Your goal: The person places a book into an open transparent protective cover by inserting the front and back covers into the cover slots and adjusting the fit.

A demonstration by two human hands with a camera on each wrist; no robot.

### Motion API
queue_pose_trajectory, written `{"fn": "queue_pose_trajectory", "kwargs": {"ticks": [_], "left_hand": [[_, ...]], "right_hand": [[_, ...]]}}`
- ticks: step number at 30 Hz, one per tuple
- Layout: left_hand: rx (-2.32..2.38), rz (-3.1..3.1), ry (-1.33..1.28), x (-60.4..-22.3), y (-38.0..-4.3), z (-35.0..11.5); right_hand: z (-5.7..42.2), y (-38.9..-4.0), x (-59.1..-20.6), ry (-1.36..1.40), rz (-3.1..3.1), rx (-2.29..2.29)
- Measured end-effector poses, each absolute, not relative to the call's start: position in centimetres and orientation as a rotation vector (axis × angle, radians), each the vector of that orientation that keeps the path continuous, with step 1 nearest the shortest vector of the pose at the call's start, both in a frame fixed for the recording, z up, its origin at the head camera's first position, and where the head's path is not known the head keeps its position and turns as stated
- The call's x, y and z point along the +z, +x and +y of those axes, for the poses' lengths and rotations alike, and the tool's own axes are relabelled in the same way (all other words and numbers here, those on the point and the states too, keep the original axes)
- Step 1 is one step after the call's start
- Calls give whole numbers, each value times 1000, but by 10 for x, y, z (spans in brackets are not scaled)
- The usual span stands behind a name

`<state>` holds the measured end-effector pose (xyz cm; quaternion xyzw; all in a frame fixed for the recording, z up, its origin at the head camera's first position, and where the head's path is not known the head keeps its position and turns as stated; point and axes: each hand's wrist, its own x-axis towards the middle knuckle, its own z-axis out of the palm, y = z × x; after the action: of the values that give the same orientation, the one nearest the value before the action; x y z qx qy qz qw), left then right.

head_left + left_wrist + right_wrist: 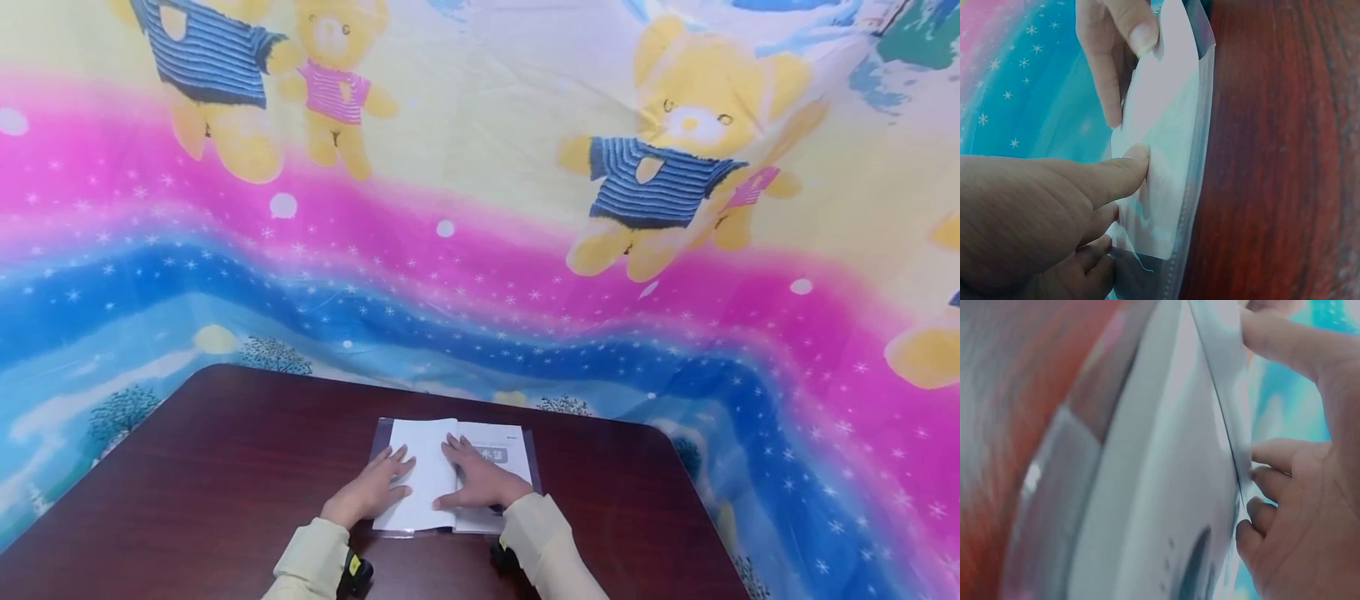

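A book [423, 437] in a clear plastic cover [383, 435] lies open on the table, its left-hand page blank and white. The right-hand page [514, 454] carries a grey title block, partly behind the right hand. On the left page's outer part rests my left hand [372, 487], fingers spread and thumb toward the middle. My right hand [486, 478] reaches across the right page, and its outstretched fingertips and thumb touch the paper at the fold. In the right wrist view the right hand's fingers [1272, 453] lie against the lifted-looking white sheet [1219, 356].
The dark red-brown table [247, 467] has rounded far corners. Behind it and along its sides hangs a colourful cloth [465, 275] printed with teddy bears and snowflakes. A black wrist device [357, 575] sits at the left sleeve, another [504, 557] at the right.
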<state>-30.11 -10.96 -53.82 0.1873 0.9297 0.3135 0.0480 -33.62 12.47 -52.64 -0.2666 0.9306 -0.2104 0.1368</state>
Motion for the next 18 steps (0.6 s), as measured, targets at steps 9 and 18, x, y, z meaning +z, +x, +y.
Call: {"fn": "queue_pose_trajectory", "kwargs": {"ticks": [9, 18], "left_hand": [[891, 2827, 625, -537, -299, -111], [903, 2831, 606, -542, -299, -112]], "right_hand": [[133, -335, -524, -765, 2707, -585], [129, -332, -528, -773, 2756, -512]]}}
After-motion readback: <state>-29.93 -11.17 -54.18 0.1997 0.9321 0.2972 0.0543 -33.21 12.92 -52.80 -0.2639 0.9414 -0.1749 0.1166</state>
